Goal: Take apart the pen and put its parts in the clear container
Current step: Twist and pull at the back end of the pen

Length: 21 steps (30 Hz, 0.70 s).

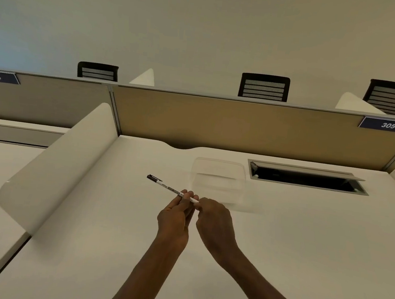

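The pen (171, 188) sits mid-frame, capped end pointing upper left. The left hand (176, 216) pinches its barrel; the right hand (215, 220) pinches the rear tip. The clear container (219, 179) stands just beyond. Risk: a sudden pull may scatter small parts across the desk (83, 247).

I count one pen (172, 189), in my two hands: left hand (175, 220) and right hand (215, 224). One clear container (218, 180) stands on the bench (303, 245). There is one open cable hatch (307, 177). Behind the partition I see three black chairs (264, 87). Two number signs (388, 125) are there.
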Motion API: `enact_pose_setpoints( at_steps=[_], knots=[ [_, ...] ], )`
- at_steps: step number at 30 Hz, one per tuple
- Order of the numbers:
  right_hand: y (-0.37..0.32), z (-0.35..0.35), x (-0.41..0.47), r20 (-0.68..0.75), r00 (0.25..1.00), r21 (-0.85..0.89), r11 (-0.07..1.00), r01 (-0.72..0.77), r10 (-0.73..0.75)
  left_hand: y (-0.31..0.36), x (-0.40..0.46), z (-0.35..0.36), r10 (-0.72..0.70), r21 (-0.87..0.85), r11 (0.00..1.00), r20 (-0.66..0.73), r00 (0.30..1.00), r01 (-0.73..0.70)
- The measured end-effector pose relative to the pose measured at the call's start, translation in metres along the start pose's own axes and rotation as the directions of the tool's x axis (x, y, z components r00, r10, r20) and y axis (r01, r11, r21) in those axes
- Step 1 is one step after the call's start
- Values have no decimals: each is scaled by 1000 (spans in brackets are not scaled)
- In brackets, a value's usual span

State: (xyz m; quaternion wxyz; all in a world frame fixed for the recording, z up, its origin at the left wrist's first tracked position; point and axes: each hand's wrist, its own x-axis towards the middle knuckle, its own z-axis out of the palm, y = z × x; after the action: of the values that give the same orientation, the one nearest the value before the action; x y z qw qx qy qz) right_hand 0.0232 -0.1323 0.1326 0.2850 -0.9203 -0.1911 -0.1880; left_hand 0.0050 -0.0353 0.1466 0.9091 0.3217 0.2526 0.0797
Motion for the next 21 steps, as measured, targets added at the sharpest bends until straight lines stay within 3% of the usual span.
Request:
enact_pose_setpoints(
  at_steps=[3,5,7,9,12,14,17,21],
  knots=[
    [1,-10,13,246,956,237,946,-219,160,2,2,0,9,14,1000,16,1000,-9],
    [3,-19,21,445,851,461,743,-486,280,3,4,-1,28,44,999,40,999,-29],
    [5,-26,26,610,719,515,524,-679,332,4,4,-1,44,83,995,75,996,-50],
    [9,-29,28,706,631,502,402,-766,321,4,3,-2,50,113,992,106,993,-62],
    [11,-28,27,747,626,565,284,-775,224,4,2,-2,51,130,989,117,992,-66],
    [9,-25,24,714,666,607,283,-742,215,3,1,-3,59,131,989,106,993,-73],
    [1,-20,21,610,733,632,374,-679,300,1,1,-3,84,133,987,74,994,-93],
    [-7,-12,16,356,859,449,738,-504,369,-1,0,0,108,90,990,40,993,-111]
  ],
)
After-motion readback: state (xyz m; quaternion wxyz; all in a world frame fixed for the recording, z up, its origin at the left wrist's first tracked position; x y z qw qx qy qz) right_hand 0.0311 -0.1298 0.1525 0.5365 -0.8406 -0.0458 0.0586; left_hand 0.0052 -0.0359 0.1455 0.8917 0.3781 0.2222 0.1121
